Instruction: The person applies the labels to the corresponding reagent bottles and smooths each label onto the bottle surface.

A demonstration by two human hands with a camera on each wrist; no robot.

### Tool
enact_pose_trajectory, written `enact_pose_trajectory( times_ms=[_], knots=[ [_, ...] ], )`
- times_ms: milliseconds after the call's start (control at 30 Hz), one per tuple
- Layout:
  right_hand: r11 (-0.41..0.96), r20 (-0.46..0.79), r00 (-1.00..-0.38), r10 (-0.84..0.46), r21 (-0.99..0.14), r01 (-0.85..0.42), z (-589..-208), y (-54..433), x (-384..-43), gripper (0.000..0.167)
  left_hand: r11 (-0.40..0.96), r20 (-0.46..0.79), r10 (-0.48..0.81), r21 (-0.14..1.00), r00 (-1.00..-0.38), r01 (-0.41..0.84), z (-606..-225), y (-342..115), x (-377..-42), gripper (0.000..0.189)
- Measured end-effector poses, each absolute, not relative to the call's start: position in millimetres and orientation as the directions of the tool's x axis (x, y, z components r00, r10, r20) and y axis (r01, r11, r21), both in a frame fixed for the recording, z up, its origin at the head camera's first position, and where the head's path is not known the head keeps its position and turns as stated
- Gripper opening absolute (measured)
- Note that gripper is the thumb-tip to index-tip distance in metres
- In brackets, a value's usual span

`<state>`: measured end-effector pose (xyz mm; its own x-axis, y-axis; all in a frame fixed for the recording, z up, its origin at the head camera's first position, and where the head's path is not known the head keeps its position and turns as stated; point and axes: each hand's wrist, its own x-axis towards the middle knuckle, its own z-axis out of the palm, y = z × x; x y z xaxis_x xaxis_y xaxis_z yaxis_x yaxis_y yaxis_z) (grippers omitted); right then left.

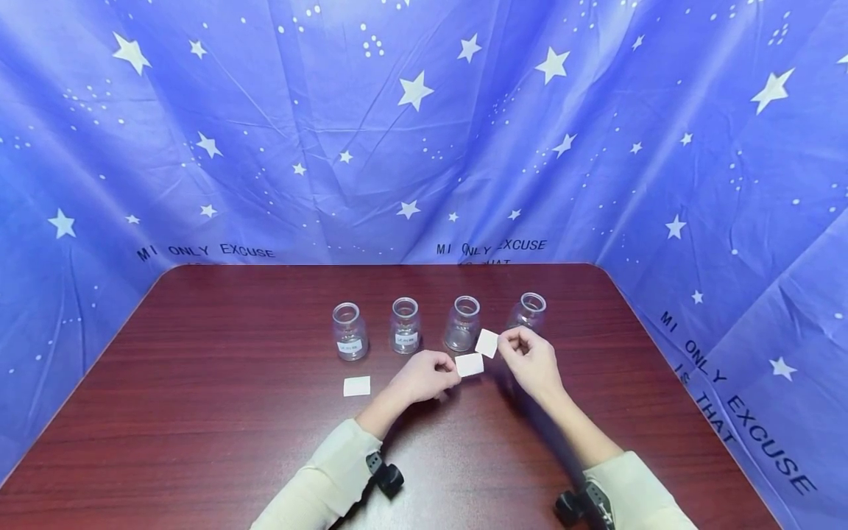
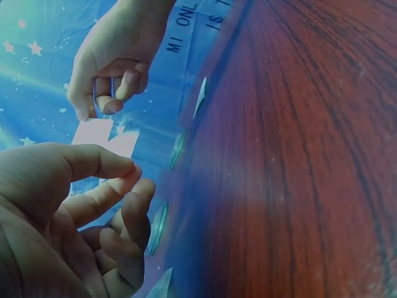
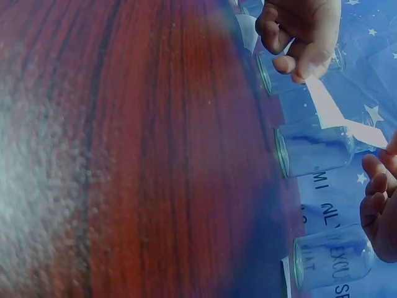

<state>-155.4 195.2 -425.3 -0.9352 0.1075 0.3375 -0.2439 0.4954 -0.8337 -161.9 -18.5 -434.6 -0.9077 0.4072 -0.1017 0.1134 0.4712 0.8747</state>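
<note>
Between thumb and fingertips, my left hand (image 1: 424, 377) pinches a small white paper piece (image 1: 470, 365) by its left edge. My right hand (image 1: 533, 362) pinches a second white piece (image 1: 487, 343) by its right edge. The two pieces meet at their near edges in the head view, and in the right wrist view one white strip (image 3: 325, 105) runs into the other. Just behind them stands a bare glass jar (image 1: 461, 325). Another glass jar (image 1: 532, 303) is partly hidden behind my right hand.
To the left stand two glass jars (image 1: 349, 331) with white printed labels (image 1: 406, 339) low on their fronts. A white paper rectangle (image 1: 356, 386) lies before the leftmost jar on the brown table (image 1: 218, 412). Another white piece (image 3: 286, 277) lies near the rightmost jar. A blue starred curtain (image 1: 278, 147) hangs behind.
</note>
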Motion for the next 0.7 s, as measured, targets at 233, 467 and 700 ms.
enact_pose_trajectory(
  times_ms=[233, 467, 700],
  knots=[
    [0.489, 0.339, -0.932, 0.127, -0.839, -0.238, -426.0, 194.4, -155.2, 0.010, 0.508, -0.161, 0.410, 0.858, -0.898, 0.078, -434.7, -13.5, -159.1, 0.007],
    [0.483, 0.338, -0.933, 0.123, -0.842, -0.241, -426.1, 193.1, -154.0, 0.010, 0.668, -0.156, 0.381, 0.728, -0.911, 0.155, -433.5, -9.8, -157.2, 0.014],
    [0.480, 0.317, -0.941, 0.120, -0.848, -0.225, -427.2, 192.3, -153.2, 0.009, 0.760, -0.129, 0.352, 0.618, -0.927, 0.202, -433.4, -8.9, -156.4, 0.016]
  ],
)
